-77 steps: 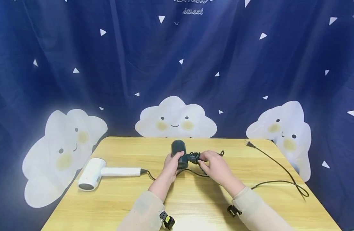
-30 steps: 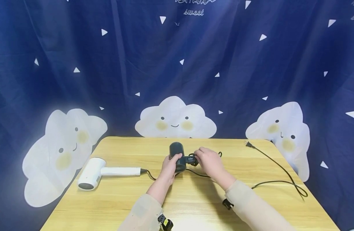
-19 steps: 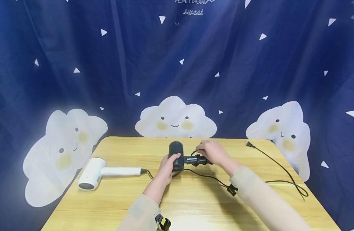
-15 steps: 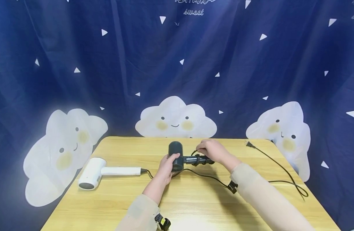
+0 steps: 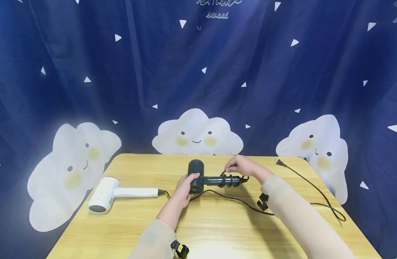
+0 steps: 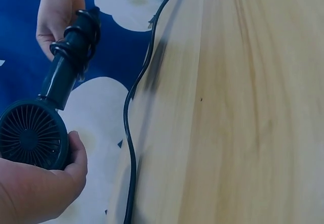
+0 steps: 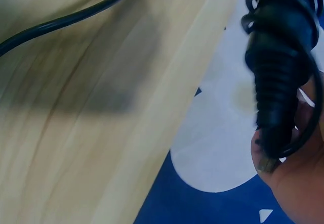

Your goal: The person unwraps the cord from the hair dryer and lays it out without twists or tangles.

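One white T-shaped dryer (image 5: 103, 195) on the pale wooden table (image 5: 137, 223), one dark-green T-shaped dryer (image 5: 213, 181) above it: left hand (image 5: 184, 189) curled round its barrel, right hand (image 5: 243, 166) pinching its coiled black cord (image 7: 318, 92). Only left wrist clearly shows its round grille (image 6: 29, 139).

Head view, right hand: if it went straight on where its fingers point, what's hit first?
Past the black cord it pinches, the right hand would likely meet the dark hair dryer's barrel, held in the left hand. Depth is unclear; it might pass above or behind.
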Tool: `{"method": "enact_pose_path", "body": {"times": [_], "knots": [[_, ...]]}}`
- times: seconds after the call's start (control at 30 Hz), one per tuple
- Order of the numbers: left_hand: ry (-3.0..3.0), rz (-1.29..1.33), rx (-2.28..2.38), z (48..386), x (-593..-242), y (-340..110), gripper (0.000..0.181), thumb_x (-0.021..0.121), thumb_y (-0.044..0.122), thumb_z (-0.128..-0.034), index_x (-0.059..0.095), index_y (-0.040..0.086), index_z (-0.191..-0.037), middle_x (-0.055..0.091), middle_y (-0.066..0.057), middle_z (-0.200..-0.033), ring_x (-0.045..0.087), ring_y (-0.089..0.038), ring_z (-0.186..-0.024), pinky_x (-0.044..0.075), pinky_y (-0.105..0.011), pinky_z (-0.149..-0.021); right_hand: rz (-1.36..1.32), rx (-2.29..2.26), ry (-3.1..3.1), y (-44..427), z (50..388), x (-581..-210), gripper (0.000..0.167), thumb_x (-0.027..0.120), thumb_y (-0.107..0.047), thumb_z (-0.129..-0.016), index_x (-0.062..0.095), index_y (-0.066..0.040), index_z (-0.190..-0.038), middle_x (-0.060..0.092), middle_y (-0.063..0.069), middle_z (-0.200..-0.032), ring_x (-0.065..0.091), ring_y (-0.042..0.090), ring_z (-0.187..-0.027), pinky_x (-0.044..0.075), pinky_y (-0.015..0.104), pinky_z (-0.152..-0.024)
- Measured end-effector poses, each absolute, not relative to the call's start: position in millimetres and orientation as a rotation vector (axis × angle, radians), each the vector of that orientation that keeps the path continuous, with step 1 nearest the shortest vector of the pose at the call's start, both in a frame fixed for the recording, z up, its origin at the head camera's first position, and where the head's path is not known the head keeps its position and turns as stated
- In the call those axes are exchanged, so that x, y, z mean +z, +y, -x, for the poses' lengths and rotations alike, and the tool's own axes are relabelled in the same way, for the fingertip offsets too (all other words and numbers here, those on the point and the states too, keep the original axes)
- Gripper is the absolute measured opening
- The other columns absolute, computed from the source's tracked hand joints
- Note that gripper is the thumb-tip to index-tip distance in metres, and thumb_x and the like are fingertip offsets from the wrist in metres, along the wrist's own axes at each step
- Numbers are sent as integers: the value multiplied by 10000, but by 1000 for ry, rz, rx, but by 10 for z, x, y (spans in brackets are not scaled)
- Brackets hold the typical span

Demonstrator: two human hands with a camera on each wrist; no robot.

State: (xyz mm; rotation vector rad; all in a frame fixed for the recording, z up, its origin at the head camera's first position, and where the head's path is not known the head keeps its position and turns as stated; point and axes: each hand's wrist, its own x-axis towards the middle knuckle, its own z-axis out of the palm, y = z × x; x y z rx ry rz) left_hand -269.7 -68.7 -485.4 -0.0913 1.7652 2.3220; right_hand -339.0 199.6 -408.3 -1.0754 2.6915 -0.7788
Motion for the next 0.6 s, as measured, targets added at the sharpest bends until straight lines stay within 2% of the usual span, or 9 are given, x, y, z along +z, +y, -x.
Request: {"method": "enact_pose_path", "body": {"times": [0.27, 0.6], "knots": [[1715, 38, 2322, 2718, -4880, -728, 658, 623, 340, -950, 382, -50, -1420, 619, -200, -1199, 667, -190, -968, 569, -295, -828, 958, -1006, 2482, 2168, 3456, -4219, 139, 665, -99, -959, 776, -35, -1013, 739, 88, -1021, 677, 164, -874, 578, 395, -801], [1635, 29, 2334, 2746, -4887, -781, 650, 601, 315, -959, 359, -60, -1432, 595, -197, -1197, 657, -191, -975, 571, -286, -835, 874, -1202, 2272, 2297, 3458, -4366, 183, 635, -128, -981, 757, -26, -1073, 739, 98, -1045, 682, 183, -935, 553, 316, -868]]}}
